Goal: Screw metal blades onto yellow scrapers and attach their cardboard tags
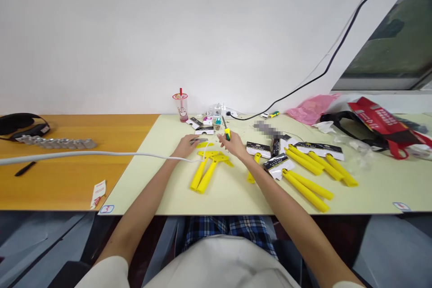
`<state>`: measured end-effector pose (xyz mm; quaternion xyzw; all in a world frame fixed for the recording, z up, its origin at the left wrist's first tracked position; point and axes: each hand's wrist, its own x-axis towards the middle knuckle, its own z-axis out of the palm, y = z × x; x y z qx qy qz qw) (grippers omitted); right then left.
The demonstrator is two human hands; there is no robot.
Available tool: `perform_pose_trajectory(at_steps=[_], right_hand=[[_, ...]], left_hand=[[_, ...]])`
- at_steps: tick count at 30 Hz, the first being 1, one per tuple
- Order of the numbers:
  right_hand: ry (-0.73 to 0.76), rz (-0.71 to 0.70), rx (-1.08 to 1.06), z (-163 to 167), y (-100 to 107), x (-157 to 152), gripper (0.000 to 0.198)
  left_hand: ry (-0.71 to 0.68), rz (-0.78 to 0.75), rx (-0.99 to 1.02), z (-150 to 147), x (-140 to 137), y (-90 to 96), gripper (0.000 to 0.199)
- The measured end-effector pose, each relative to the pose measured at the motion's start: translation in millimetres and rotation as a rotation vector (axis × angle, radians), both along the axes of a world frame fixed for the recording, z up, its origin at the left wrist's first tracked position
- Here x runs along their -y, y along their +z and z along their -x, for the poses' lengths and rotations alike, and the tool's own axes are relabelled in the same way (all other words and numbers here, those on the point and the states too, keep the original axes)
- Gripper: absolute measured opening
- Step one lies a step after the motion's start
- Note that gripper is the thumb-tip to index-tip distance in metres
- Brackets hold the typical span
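In my right hand (235, 144) is a screwdriver (227, 134) with a yellow and green handle, its shaft pointing up toward the wall. My left hand (185, 146) pinches a small thin grey metal piece (198, 141), whose exact kind I cannot make out. Just below the hands, two yellow tools (206, 175) with long tubular handles lie crossed on the pale table (175, 198). Another flat yellow piece (204, 145) lies between the hands. A white cable (135, 154) runs in from the left across the view and ends near the yellow tools.
Right of me lie several yellow handles (305, 191) with black and white cards (278, 165). A cup with a straw (182, 108) and a power strip (216, 110) stand by the wall. A red bag (378, 119) lies far right; headphones (23, 123) lie far left.
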<state>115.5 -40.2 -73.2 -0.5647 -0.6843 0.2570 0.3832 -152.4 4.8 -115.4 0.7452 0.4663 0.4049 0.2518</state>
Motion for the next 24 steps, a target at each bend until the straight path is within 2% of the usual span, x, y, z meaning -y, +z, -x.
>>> perform_pose_trajectory(at_steps=[3, 7, 10, 14, 20, 24], right_hand=[[-0.037, -0.014, -0.014, 8.9, -16.7, 2.2, 0.058], [-0.038, -0.018, -0.012, -3.1, -28.9, 6.1, 0.057], [0.004, 0.009, -0.031, -7.7, -32.6, 6.0, 0.054], [0.046, 0.046, -0.117, -5.0, -37.0, 1.5, 0.048], [0.083, 0.08, -0.26, -6.3, -40.8, -5.4, 0.041], [0.081, 0.044, -0.263, -8.7, -40.5, -5.6, 0.026]], left_hand=[[-0.047, -0.036, -0.054, -2.4, 1.7, 0.5, 0.048], [-0.146, -0.106, -0.156, -8.9, 8.3, 0.1, 0.043], [-0.226, -0.159, -0.266, -17.0, 14.5, 1.2, 0.042], [-0.304, -0.143, -0.342, -27.7, 21.0, 4.2, 0.043], [-0.358, -0.131, -0.357, -33.9, 24.7, 7.7, 0.034], [-0.379, -0.108, -0.343, -35.8, 26.5, 9.5, 0.033]])
